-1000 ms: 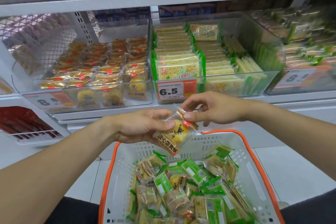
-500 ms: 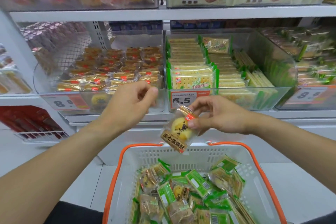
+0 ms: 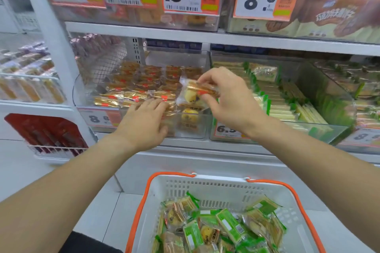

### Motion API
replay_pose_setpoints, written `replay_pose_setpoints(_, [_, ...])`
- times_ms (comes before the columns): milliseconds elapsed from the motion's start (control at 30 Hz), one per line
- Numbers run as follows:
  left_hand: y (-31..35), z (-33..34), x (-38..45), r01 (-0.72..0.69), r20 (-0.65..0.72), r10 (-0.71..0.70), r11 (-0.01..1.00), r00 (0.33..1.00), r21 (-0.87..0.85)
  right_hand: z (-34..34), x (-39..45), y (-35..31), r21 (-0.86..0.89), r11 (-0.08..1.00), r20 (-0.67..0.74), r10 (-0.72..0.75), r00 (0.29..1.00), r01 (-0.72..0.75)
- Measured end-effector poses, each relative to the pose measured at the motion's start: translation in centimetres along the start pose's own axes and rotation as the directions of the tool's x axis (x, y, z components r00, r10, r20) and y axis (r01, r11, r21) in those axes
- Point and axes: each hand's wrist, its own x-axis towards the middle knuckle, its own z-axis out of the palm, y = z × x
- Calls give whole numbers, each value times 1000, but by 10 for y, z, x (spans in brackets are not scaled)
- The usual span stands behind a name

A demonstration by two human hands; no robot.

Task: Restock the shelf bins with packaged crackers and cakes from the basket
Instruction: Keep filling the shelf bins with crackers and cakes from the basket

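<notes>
White shelving (image 3: 205, 37) carries clear bins. At the cake bin (image 3: 144, 121), the left hand (image 3: 144, 127) lays straight fingers on its packs; the right hand (image 3: 228, 98) pinches a cake packet (image 3: 190, 96) above it, the basket (image 3: 205, 189) below.

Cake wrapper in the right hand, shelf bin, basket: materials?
Cake wrapper: thin clear plastic film, glossy, cake visible through it. Shelf bin: looks like rigid clear plastic; contents show through the wall. Basket: white moulded plastic, slotted, matte; orange rim.
</notes>
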Motion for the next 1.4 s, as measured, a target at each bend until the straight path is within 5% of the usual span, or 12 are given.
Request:
replay_pose_setpoints(267, [-1,-4,-1,9,17,-8,999,1000,-49,20,47,-13,-508,859,332,124,935,66])
replay_pose_setpoints(533, [-1,-6,-2,21,14,-20,996,1000,-87,32,69,-13,-465,864,595,146,791,191])
replay_pose_setpoints(967, [2,-5,1,43,66,-37,995,997,-91,38,95,-17,-491,848,764,308,567,201])
replay_pose_setpoints(1033, [1,-3,1,38,31,-34,992,999,-120,31,89,-17,-496,834,750,272,603,241])
replay_pose_setpoints(1200, [4,-1,3,-126,-262,43,942,964,-310,15,33,-10,-299,937,332,-78,940,183])
replay_pose_setpoints(1300, [18,-10,2,-297,-458,122,895,881,-334,15,-21,-2,-109,964,29,-241,970,243])
replay_pose_setpoints(1400, [34,-15,-1,-354,-367,196,828,909,-435,32,-81,24,-63,982,-2,-178,984,177])
